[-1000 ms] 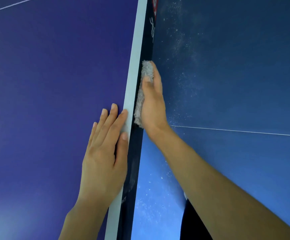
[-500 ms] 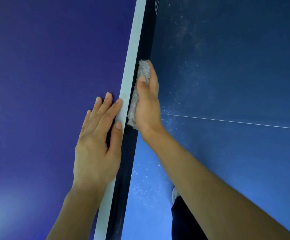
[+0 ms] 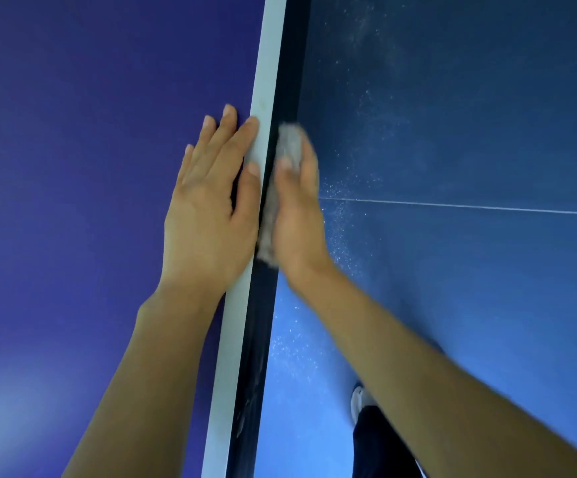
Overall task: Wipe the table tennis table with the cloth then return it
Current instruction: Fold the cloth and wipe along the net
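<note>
- Head view: the left hand (image 3: 207, 215) lies flat on the purple table (image 3: 73, 167), fingers straight and slightly spread, thumb along the white edge stripe (image 3: 266, 63).
- The right hand (image 3: 297, 215), blurred, presses the grey cloth (image 3: 287, 143) against the table's dark side face, fingers straight and together, thumb lying on the cloth.
- Pale specks dot the blue floor (image 3: 452, 305); a shoe (image 3: 358, 400) shows below.

Your surface (image 3: 90, 167) is deep violet-blue with a white edge stripe (image 3: 266, 81); the cloth (image 3: 287, 143) is grey (blurred here), the floor (image 3: 470, 115) blue, flecked white
</note>
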